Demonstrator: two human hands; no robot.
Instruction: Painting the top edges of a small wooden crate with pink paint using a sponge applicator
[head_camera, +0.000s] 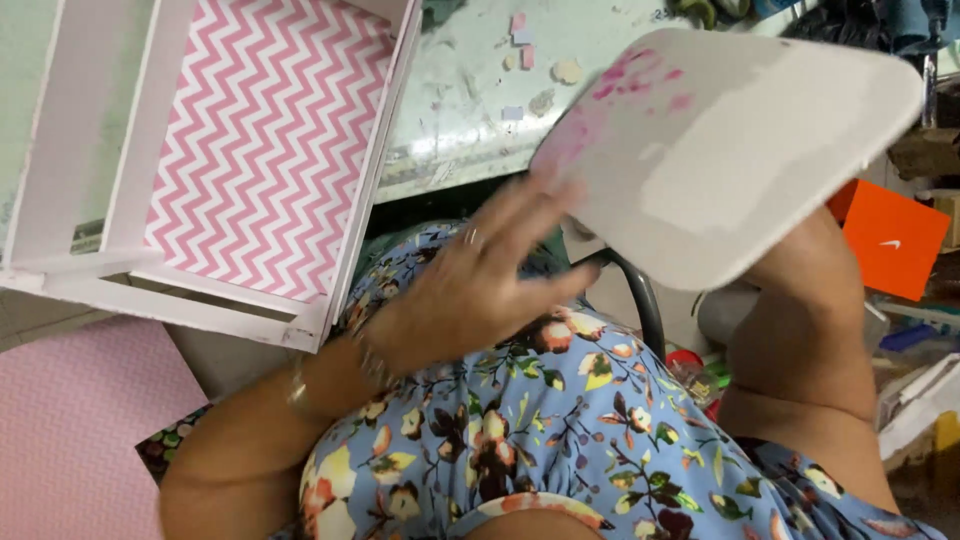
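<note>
A white rounded-corner tray (740, 150) with pink paint smears on its upper left is held tilted in the air at the right. My right hand is hidden behind it; only the forearm (800, 330) shows beneath. My left hand (480, 280), with a ring and bracelets, is blurred, fingers spread, its fingertips touching the tray's lower left edge. A white wooden crate with a pink-and-white zigzag lining (260, 140) lies at the upper left, overhanging the table edge.
A paint-stained worktable (470, 110) carries small pink and beige bits. An orange box (892, 240) sits at the right among clutter. A pink foam mat (70, 420) lies at the lower left. A dark curved chair part (645, 300) is near my lap.
</note>
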